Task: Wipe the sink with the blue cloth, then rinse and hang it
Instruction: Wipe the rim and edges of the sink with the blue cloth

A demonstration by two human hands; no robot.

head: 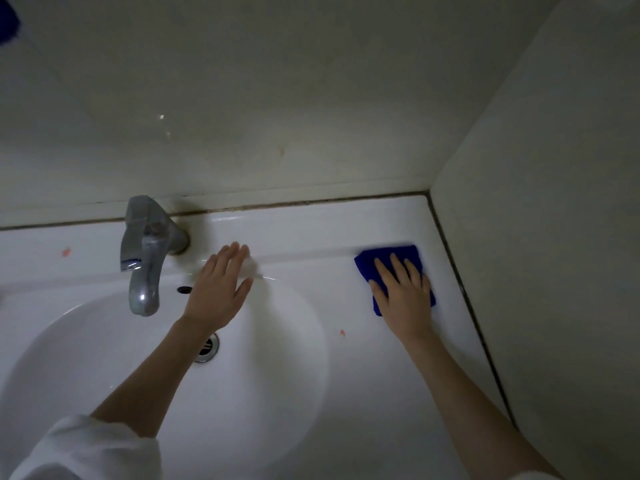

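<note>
On the sink (311, 393) ledge, far right, our right hand (403, 292) presses the cloth (391, 259) with flat fingers; left hand (218, 289) hovers open. We should sweep leftward, keeping pressure even.

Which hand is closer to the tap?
Left. The left hand is just right of the tap; the right hand presses the blue cloth far off near the side wall.

The cloth (365, 268) was pinned under the right hand (403, 292) near the back right corner of the sink (346, 375); the tap (145, 251) was mounted at its back edge.
</note>
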